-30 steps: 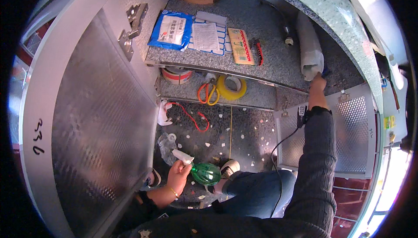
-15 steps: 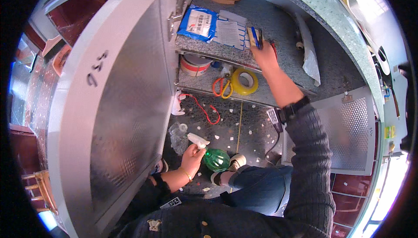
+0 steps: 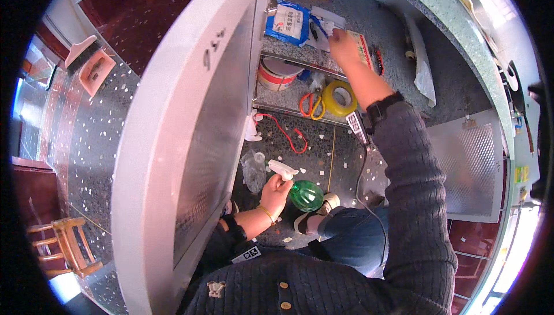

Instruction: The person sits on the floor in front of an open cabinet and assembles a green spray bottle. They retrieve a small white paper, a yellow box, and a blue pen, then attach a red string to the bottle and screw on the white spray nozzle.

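My left hand (image 3: pixel 273 197) is closed around the neck of a green spray bottle (image 3: pixel 307 195) with a white trigger head. The bottle is tilted on its side in the air above the floor. Up on the cabinet's upper shelf (image 3: pixel 398 84), my right hand (image 3: pixel 346 52) pinches the end of a blue pen (image 3: pixel 319 27). A dark pen (image 3: pixel 313 31) lies beside it over pale cards. To the left of the pens is a blue-and-white packet (image 3: pixel 288 22). A notepad with a red edge (image 3: pixel 362 47) rests beside my right hand, partly hidden by it.
Below, the lower shelf holds a red-and-white round tin (image 3: pixel 278 74), orange-and-yellow scissors (image 3: pixel 312 106) and yellow tape (image 3: pixel 339 98). A red cord (image 3: pixel 283 130) and crumpled clear plastic (image 3: pixel 253 171) lie nearby. An open cabinet door (image 3: pixel 167 142) stands left, another door (image 3: pixel 467 165) right.
My right hand has moved left across the shelf with the pens, uncovering the notepad. The view has shifted left. My left hand still holds the spray bottle.
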Demonstrator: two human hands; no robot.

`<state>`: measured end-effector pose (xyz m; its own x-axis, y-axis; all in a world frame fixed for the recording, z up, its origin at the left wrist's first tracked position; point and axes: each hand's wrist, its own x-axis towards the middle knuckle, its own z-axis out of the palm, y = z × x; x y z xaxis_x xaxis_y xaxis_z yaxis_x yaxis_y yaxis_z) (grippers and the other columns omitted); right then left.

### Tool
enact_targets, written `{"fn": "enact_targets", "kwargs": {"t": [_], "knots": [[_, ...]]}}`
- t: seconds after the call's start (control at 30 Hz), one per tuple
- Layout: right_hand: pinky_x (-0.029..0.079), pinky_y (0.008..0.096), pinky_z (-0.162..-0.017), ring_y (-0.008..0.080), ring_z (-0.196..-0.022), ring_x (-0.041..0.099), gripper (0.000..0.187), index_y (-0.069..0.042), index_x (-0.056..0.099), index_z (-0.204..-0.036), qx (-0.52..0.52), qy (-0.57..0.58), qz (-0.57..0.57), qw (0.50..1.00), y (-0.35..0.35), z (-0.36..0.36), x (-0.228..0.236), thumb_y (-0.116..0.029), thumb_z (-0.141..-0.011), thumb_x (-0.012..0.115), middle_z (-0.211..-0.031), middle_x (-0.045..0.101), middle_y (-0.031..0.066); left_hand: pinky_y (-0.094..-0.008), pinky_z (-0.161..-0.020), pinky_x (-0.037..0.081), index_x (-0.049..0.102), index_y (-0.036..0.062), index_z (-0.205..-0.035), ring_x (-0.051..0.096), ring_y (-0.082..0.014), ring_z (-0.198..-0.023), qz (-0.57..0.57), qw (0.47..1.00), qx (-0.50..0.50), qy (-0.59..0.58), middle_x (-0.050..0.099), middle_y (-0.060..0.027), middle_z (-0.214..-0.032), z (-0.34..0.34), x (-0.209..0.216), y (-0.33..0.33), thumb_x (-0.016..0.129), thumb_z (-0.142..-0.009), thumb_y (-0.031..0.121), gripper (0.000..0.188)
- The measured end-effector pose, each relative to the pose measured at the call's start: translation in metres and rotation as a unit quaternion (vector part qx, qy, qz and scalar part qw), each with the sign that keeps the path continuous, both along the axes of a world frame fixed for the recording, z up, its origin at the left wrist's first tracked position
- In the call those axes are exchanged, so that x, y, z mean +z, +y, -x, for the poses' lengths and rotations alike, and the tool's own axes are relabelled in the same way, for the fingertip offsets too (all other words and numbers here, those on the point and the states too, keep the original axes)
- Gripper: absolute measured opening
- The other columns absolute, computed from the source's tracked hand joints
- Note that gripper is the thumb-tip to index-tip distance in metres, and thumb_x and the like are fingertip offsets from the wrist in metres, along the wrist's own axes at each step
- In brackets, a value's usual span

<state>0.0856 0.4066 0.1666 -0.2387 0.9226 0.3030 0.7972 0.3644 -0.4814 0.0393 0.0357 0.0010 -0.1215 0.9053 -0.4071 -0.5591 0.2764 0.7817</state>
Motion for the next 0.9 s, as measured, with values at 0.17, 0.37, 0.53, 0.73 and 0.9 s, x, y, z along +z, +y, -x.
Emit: {"fn": "enact_targets", "kwargs": {"t": [0.17, 0.37, 0.53, 0.73, 0.9], "knots": [[0.040, 0.0436, -0.085, 0.0380, -0.095, 0.053, 0.023, -0.001, 0.057, -0.100, 0.093, 0.021, -0.121, 0.988, -0.045, -0.028, -0.019, -0.007, -0.079, 0.050, -0.100, 0.057, 0.0204, -0.0231, -0.079, 0.039, 0.051, 0.0005, -0.111, 0.051, -0.0079, -0.090, -0.001, 1.000, 0.000, -0.002, 0.057, -0.0020, -0.100, 0.000, -0.004, -0.001, 0.054, -0.086, 0.005, 0.025], [0.038, 0.0405, -0.087, 0.0336, -0.096, 0.051, 0.014, -0.004, 0.058, -0.092, 0.116, -0.012, -0.144, 0.983, -0.101, -0.051, -0.027, -0.007, -0.078, 0.055, -0.096, 0.056, 0.0143, -0.0238, -0.077, 0.041, 0.052, -0.0014, -0.103, 0.053, -0.0091, -0.086, -0.028, 0.998, 0.040, -0.030, 0.059, -0.0046, -0.096, -0.002, -0.002, 0.001, 0.057, -0.084, 0.005, 0.021], [0.038, 0.0427, -0.085, 0.0324, -0.097, 0.050, 0.021, -0.005, 0.060, -0.096, 0.114, -0.036, -0.124, 0.985, -0.107, -0.048, -0.021, -0.014, -0.077, 0.059, -0.098, 0.056, 0.0128, -0.0240, -0.079, 0.040, 0.052, -0.0013, -0.103, 0.053, -0.0093, -0.087, 0.007, 1.000, 0.025, -0.015, 0.059, -0.0045, -0.096, -0.002, 0.004, 0.000, 0.057, -0.084, 0.006, 0.021], [0.045, 0.0420, -0.076, 0.0331, -0.084, 0.058, 0.018, -0.004, 0.061, -0.092, 0.109, 0.030, -0.055, 0.992, -0.082, -0.023, -0.017, -0.015, -0.078, 0.059, -0.088, 0.060, 0.0147, -0.0240, -0.079, 0.040, 0.053, -0.0010, -0.103, 0.053, -0.0092, -0.088, 0.005, 1.000, 0.018, -0.005, 0.059, -0.0039, -0.096, -0.001, 0.004, 0.000, 0.057, -0.085, 0.006, 0.020], [0.047, 0.0401, -0.069, 0.0334, -0.076, 0.060, 0.013, -0.002, 0.061, -0.086, 0.103, 0.019, -0.038, 0.994, -0.064, -0.005, -0.020, -0.010, -0.077, 0.058, -0.080, 0.062, 0.0160, -0.0237, -0.079, 0.041, 0.053, -0.0006, -0.104, 0.054, -0.0088, -0.088, 0.020, 1.000, -0.009, 0.011, 0.059, -0.0033, -0.096, 0.003, 0.005, 0.001, 0.057, -0.085, 0.005, 0.020]]}}
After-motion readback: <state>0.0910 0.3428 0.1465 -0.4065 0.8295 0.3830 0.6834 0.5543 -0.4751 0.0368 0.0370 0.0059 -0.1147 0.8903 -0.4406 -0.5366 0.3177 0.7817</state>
